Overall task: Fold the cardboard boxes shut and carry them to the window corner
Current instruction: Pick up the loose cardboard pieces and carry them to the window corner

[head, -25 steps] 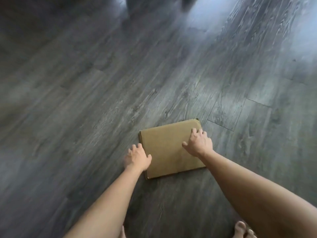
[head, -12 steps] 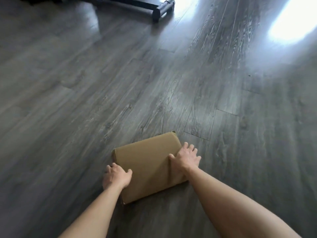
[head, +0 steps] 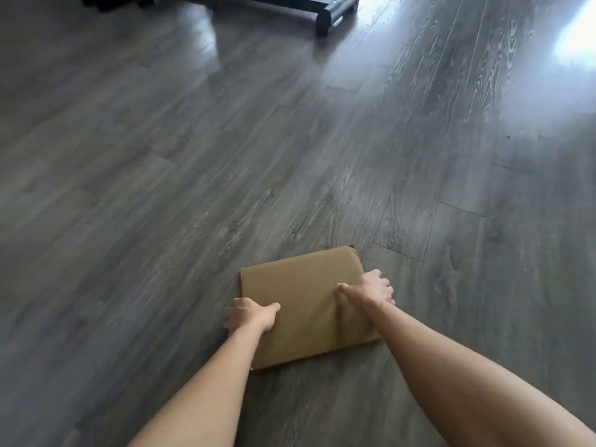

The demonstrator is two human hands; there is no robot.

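- A flat, closed cardboard box lies low in the head view, a little right of centre, on a grey wood-grain plank floor.
- The box sits skewed to the planks, its far right corner pointing up and right, where a small flap edge sticks out.
- The left hand grips the box's left edge about halfway along: the thumb lies on the top face and the fingers curl down over the side toward the floor.
- The right hand holds the right edge nearer the far corner, thumb stretched across the top face, fingers wrapped over the side.
- Both bare forearms reach in from the bottom of the view, the right one covering the near right part of the box.
- Whether the box rests fully on the floor or is raised slightly cannot be told; a thin shadow runs along its near edge.
- At the top of the view, well apart from the box, a black metal furniture base stands on the floor.
- Bright light reflects off the floor at the upper right.
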